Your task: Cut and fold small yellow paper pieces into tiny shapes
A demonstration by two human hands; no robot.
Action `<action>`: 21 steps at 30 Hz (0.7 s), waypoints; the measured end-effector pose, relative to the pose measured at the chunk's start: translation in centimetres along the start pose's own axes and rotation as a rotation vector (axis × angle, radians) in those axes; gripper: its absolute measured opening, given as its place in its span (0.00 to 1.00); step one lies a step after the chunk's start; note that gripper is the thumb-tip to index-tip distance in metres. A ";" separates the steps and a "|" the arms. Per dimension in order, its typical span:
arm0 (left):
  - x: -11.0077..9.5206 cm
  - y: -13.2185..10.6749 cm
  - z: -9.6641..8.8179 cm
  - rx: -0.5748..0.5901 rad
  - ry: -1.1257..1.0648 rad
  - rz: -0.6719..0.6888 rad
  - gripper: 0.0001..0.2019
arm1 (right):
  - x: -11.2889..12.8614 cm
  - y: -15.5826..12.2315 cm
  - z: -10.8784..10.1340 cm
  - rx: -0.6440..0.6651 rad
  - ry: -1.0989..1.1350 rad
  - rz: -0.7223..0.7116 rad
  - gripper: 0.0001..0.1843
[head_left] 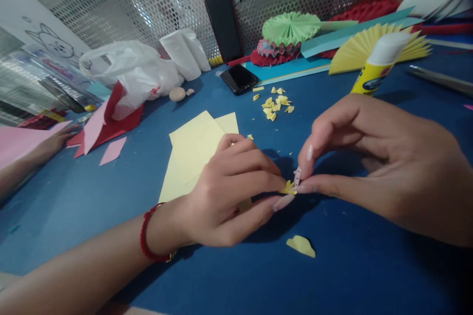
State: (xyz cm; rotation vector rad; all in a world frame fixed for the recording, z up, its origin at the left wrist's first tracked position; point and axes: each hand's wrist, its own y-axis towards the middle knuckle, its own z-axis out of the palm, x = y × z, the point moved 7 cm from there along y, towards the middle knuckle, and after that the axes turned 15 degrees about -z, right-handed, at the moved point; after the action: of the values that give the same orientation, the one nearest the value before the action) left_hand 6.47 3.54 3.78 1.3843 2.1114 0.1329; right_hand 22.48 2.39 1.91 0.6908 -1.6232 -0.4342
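Observation:
My left hand point(236, 187), with a red bracelet point(148, 234) at the wrist, pinches a small yellow paper piece point(288, 187) between thumb and fingers. My right hand point(369, 157) comes in from the right and pinches a small pinkish strip with dark dots point(297, 176), which meets the yellow piece at the fingertips. The exact shape of both is partly hidden. Pale yellow paper sheets point(195, 142) lie partly under my left hand. A loose yellow paper scrap point(301, 245) rests on the blue tabletop point(258, 280) below the hands.
Several folded yellow paper bits point(275, 106) lie beyond the hands. A glue stick point(382, 61) stands behind my right hand, near paper fans point(291, 29) and metal scissors point(439, 78). Phones point(239, 78) and a plastic bag point(129, 66) sit farther back. Another person's hand point(55, 142) is at left.

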 end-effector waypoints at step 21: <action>-0.3 -0.1 -0.1 -0.075 0.113 -0.022 0.04 | 1.0 0.0 -0.1 0.051 -0.189 -0.079 0.15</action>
State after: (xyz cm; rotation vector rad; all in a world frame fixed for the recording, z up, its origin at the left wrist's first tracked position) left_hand 6.45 3.21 3.94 1.3368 2.1899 0.2844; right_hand 22.49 1.75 2.68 0.7730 -1.7939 -0.5300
